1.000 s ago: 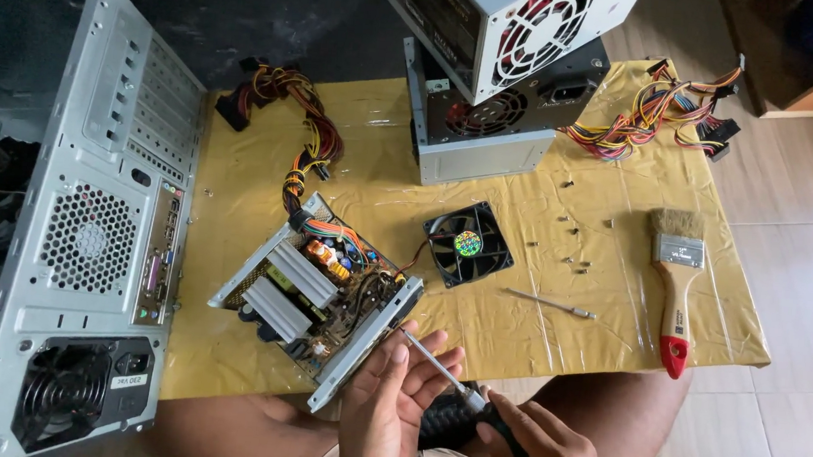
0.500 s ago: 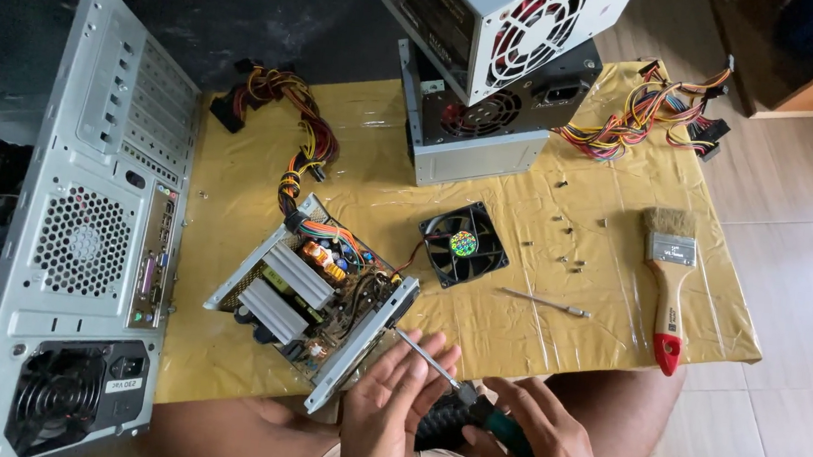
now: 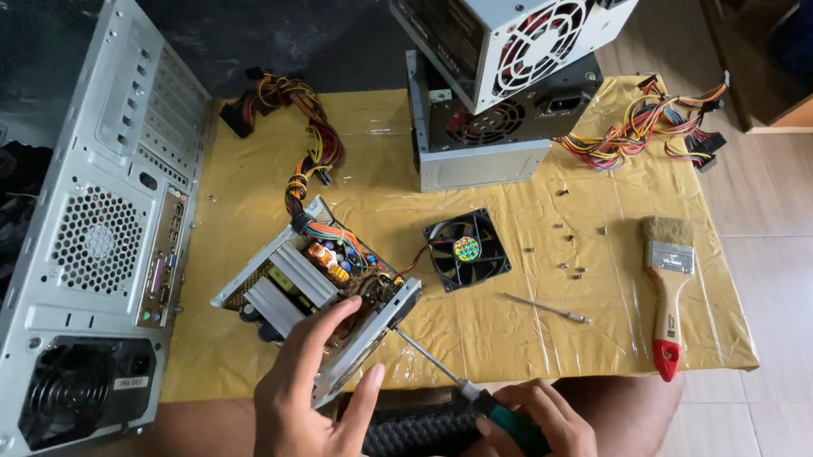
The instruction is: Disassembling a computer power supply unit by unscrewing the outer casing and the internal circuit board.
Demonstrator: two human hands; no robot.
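Plainly the opened power supply unit point(image 3: 321, 290) sits near the front edge of the yellow sheet point(image 3: 516, 329) spread on the floor, beside the grey computer case point(image 3: 98, 229). It looks moderately heavy and rigid, with sharp metal edges and a fragile circuit board inside, so the bare metal frame is the safest hold. Left hand point(image 3: 310, 408) grips that frame, fingers point(image 3: 333, 321) spread wide and curled over its wall. Right hand point(image 3: 534, 450) is closed around a green-handled screwdriver point(image 3: 470, 394), tip touching the frame
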